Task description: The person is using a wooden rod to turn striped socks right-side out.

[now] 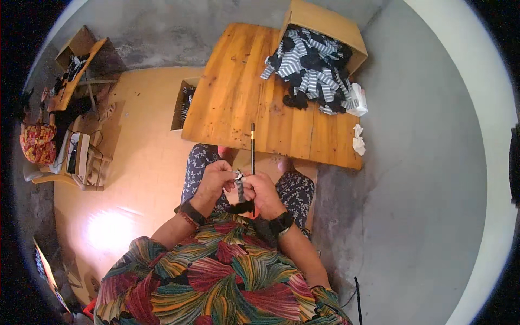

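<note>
Head view: landmark, orange-brown plank-topped wooden table (233, 97)
On table's near side, person's left hand (215, 179) pinches small grey-striped cloth piece (241, 192)
Right hand (262, 190) closed beside it, seemingly gripping slim black stick with gold band (253, 154)
Step in hand: apparently fingertip handling of cloth; next move likely calls for steady pinch
Hidden: cloth partly behind right fingers; whether they pinch it too, cannot tell
</note>
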Demonstrator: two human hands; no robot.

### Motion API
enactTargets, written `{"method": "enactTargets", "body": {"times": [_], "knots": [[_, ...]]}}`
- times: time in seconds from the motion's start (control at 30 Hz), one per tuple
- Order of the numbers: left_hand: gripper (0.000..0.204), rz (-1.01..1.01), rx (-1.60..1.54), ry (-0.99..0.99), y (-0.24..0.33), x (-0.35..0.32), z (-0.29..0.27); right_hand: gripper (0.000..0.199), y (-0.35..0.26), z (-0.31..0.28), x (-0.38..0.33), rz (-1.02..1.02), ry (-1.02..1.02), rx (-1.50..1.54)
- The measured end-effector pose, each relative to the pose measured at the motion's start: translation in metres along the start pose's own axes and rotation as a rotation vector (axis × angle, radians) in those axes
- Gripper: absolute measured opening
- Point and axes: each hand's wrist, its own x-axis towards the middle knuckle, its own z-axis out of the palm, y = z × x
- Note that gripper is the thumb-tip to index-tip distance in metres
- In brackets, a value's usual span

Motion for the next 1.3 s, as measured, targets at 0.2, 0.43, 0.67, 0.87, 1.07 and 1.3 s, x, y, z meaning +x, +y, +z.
{"method": "enactTargets", "body": {"times": [0.2, 0.43, 0.67, 0.87, 1.07, 1.3], "knots": [[0.005, -0.012, 0.494, -0.129, -0.006, -0.005, 0.008, 0.005, 0.012, -0.012, 0.001, 0.041, 0.071, -0.025], [0.016, -0.081, 0.373, -0.062, -0.030, 0.013, 0.012, 0.008, -0.004, -0.008, -0.010, 0.007, 0.053, -0.275], [0.017, 0.152, 0.063, -0.071, -0.014, 0.001, 0.020, 0.017, -0.009, -0.009, -0.006, -0.269, 0.036, -0.697], [0.012, 0.247, 0.367, 0.146, -0.004, 0.010, 0.018, 0.015, -0.018, 0.001, 0.007, -0.654, 0.283, -1.166], [0.014, 0.660, 0.667, 0.138, 0.005, 0.014, 0.020, 0.009, -0.017, 0.006, 0.015, -0.952, 0.432, -1.363], [0.009, 0.057, -0.178, -0.066, 0.000, 0.018, 0.016, 0.011, 0.000, -0.004, 0.029, -0.886, 0.441, -1.130]]}}
